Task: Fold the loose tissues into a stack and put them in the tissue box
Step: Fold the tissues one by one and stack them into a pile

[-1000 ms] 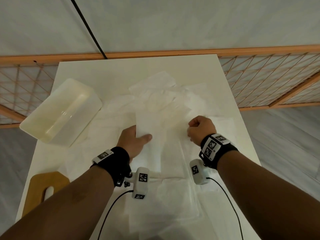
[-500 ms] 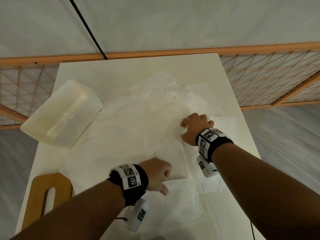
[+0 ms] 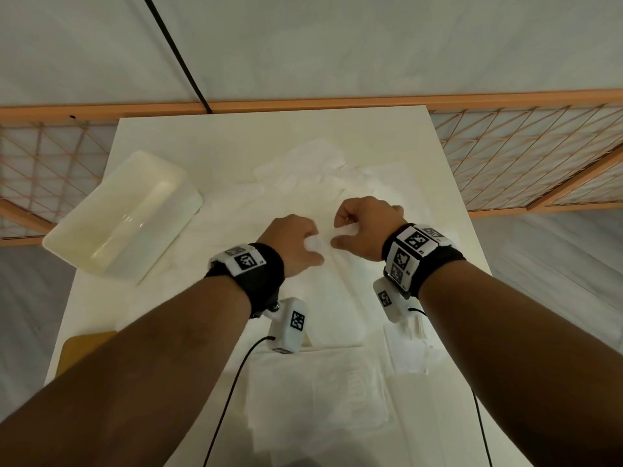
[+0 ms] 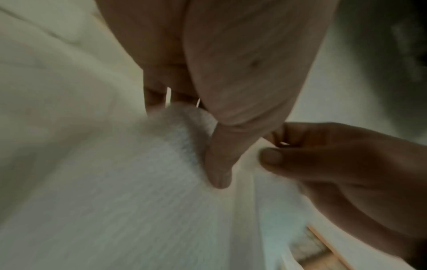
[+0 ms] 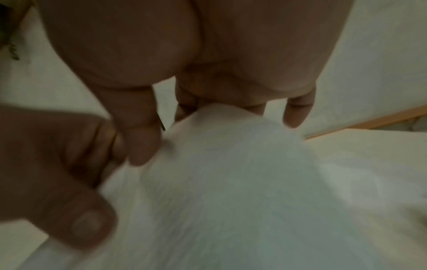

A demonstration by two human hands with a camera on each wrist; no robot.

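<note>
White loose tissues (image 3: pixel 303 183) lie spread over the middle of the white table (image 3: pixel 209 136). My left hand (image 3: pixel 296 242) and right hand (image 3: pixel 362 227) meet over them, side by side, each pinching the top edge of one white tissue (image 3: pixel 325 241). In the left wrist view my thumb and fingers nip the tissue (image 4: pixel 143 182), with the right hand (image 4: pixel 323 164) close beside. The right wrist view shows the same tissue (image 5: pixel 231 182) pinched and draped toward the camera. A flat folded stack of tissues (image 3: pixel 320 392) lies near the table's front edge. The cream tissue box (image 3: pixel 124 217) sits open at the left.
A wooden lid (image 3: pixel 84 352) with a slot lies at the front left, partly hidden by my left forearm. An orange lattice railing (image 3: pixel 526 153) runs behind and to the right of the table. Cables trail from both wrist cameras.
My left hand has moved from the front of the table up to the middle beside the right hand. Both hands now pinch one tissue's edge together.
</note>
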